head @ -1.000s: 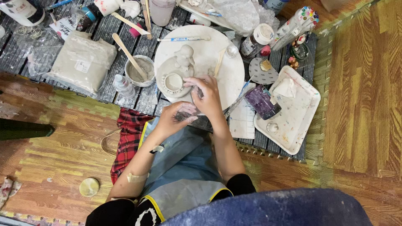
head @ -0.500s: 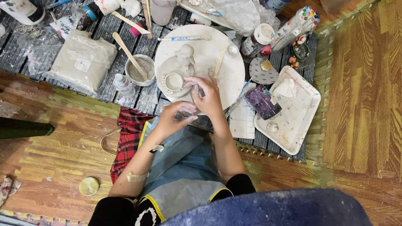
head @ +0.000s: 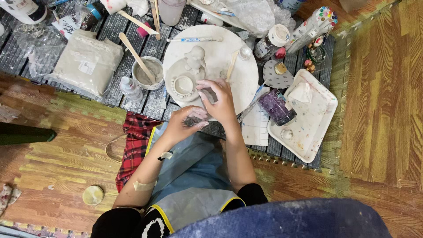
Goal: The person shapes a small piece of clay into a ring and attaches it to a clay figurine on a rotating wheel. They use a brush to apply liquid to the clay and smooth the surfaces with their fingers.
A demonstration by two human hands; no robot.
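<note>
Both hands met at the near edge of the round white board (head: 238, 75). The left hand (head: 183, 123) was cupped, fingers curled around a small lump of grey clay (head: 194, 120), pressed against the heel of the right hand (head: 220, 103). The right hand's fingers were bent and pinching at the same lump; the exact grip was hidden. On the board, just beyond the hands, sat a small clay ring dish (head: 183, 84) and a clay figure (head: 196, 59) beside it. A cup of slip (head: 147, 72) with a wooden stick (head: 136, 57) stood left of the board. A purple jar (head: 276, 107) and a white paint tray (head: 308, 123) lay to the right. A bagged clay block (head: 86, 61) lay far left.
</note>
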